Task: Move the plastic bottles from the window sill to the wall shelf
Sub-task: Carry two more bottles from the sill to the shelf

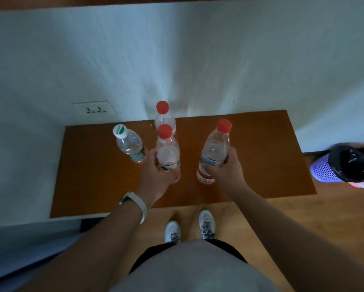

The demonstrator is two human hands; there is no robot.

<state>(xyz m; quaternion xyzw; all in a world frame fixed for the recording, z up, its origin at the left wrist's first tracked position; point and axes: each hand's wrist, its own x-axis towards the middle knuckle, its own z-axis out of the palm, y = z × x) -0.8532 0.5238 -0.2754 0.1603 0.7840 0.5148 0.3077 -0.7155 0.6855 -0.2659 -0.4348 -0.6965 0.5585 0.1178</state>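
1. On the brown wooden shelf [261,154] against the white wall stood four clear plastic bottles.
2. Left hand [155,175] gripped the middle clear red-capped bottle [168,150] low on its body, fingers curled round it, bottle upright.
3. Right hand [225,167] gripped the clear red-capped bottle with a blue and red label [215,146], fingers wrapped round the label band, bottle tilted slightly right at the top.
4. Could not tell whether either held bottle rested on the shelf or was lifted just off it.
5. Clear bottle with a white and green cap [130,145] stood free just left of the left hand, leaning left in the view.
6. Another clear red-capped bottle [164,118] stood free behind the left-hand bottle, close to the wall.
7. White wall socket [95,109] sat on the wall left of the bottles.
8. White wristband [139,204] was on the left wrist.
9. Purple mesh object with a black top [322,169] was at the right edge, off the shelf.
10. White shoes [172,230] stood on the wooden floor [303,218] below.
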